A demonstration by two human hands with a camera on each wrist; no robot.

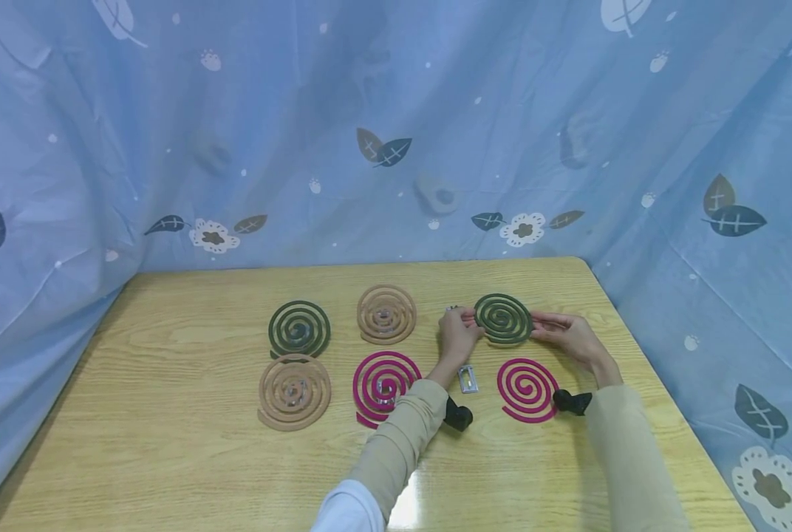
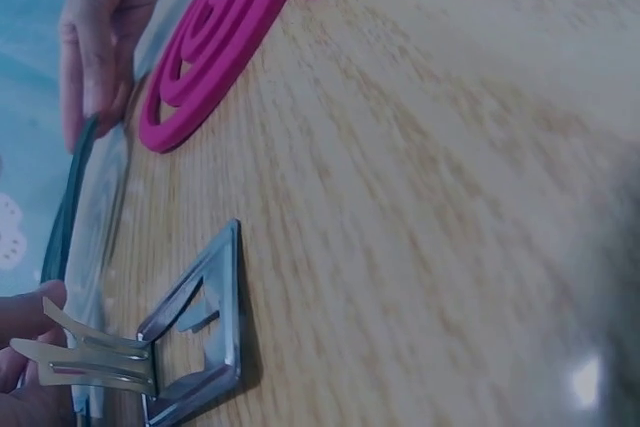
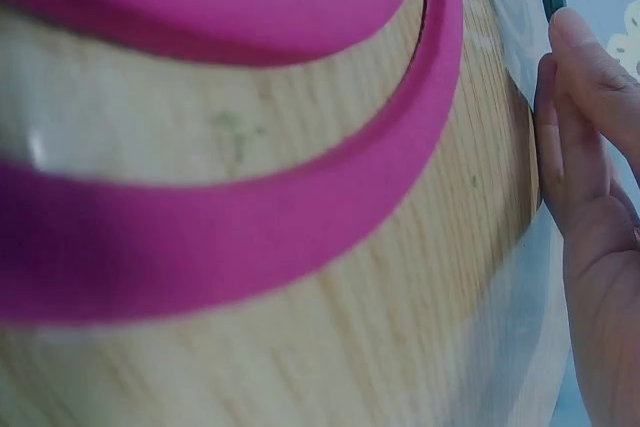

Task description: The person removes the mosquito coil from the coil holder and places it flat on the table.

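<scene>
Both hands hold a dark green mosquito coil (image 1: 500,318) at the table's right side. My left hand (image 1: 459,336) pinches its left edge, while my right hand (image 1: 569,338) grips the right edge between thumb and fingers. Seen edge-on in the left wrist view, the green coil (image 2: 66,212) stretches between the two hands. A metal coil stand (image 2: 238,297) with raised prongs lies near the left fingers. Directly below the held coil in the head view is a pink mosquito coil (image 1: 524,384), which fills much of the right wrist view.
To the left lie another green coil (image 1: 299,330), two tan coils, one at the back (image 1: 386,315) and one in front (image 1: 294,391), and a pink coil (image 1: 386,384) partly covered by my left sleeve. Metal stands show through these coils. A blue curtain (image 1: 396,199) borders the table (image 1: 170,458).
</scene>
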